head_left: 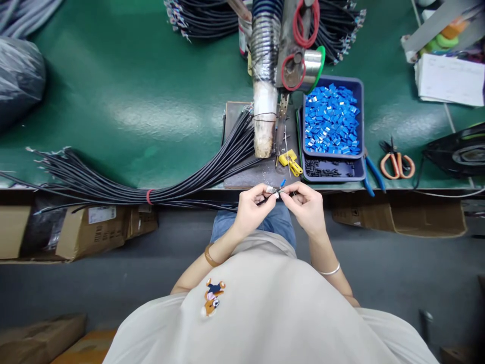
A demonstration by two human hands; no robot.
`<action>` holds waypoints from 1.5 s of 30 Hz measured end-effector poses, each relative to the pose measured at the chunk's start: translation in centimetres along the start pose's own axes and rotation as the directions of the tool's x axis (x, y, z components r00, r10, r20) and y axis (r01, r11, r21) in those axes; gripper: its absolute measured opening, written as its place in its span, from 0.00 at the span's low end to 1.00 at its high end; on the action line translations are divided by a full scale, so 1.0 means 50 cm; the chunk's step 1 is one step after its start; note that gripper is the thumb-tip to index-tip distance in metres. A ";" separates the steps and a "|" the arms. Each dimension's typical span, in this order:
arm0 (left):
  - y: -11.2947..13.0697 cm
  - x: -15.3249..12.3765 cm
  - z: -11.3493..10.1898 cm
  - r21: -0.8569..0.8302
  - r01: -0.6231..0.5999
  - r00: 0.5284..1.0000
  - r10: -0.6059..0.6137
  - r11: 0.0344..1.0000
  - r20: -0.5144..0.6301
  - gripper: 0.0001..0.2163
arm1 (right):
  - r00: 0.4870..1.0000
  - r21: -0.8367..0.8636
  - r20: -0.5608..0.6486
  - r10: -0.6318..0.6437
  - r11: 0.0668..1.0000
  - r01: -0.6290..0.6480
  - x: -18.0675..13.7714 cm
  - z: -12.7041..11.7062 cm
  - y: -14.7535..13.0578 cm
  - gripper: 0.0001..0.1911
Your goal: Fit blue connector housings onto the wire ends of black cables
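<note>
My left hand (253, 206) is closed in a pinch around the end of a black cable, white wrapping showing on its fingertips. Close against it, my right hand (306, 205) pinches at the same cable end; the small part between its fingers is too tiny to make out. A small blue piece (283, 183) sticks up between the two hands. Just beyond lie a yellow tool or clamp (291, 163) and a dark work board (242, 174). To the left stretches a bundle of black cables (178, 188) tied with a red band (149, 196).
Blue connectors fill a bin (361, 116) stacked on another bin (333, 178) of small black parts. A ribbed hose (265, 55) hangs over the board, beside a solder spool (313, 68). Blue-handled pliers (373, 174) and orange-handled scissors (397, 167) lie right. Cardboard boxes (102, 232) sit below.
</note>
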State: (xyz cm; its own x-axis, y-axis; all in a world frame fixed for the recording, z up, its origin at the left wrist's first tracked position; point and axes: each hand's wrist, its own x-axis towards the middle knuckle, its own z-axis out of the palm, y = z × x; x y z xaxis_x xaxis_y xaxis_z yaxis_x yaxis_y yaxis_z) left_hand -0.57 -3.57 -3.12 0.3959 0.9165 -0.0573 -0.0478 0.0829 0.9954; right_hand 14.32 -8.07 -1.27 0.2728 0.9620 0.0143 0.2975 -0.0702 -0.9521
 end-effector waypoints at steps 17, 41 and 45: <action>0.021 0.002 -0.027 0.250 -0.253 0.963 0.217 0.935 0.161 0.09 | 0.978 -0.230 0.144 -0.154 0.955 0.184 0.005 -0.030 -0.030 0.06; 0.017 -0.002 -0.016 0.115 -0.086 0.994 0.094 0.990 -0.060 0.08 | 0.962 -0.362 0.000 -0.272 0.897 0.253 0.001 0.002 -0.048 0.04; 0.020 -0.007 -0.012 0.282 -0.243 0.961 0.271 0.928 -0.063 0.05 | 0.969 -0.356 0.015 -0.245 0.905 0.234 0.001 0.001 -0.044 0.07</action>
State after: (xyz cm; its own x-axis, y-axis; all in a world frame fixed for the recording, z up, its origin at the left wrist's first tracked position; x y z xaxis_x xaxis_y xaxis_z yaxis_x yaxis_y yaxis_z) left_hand -1.29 -3.59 -2.16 0.3094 0.9276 0.2096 0.1184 -0.2563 0.9593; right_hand 13.62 -7.86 0.80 0.1775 0.9538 0.2424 0.6586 0.0679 -0.7494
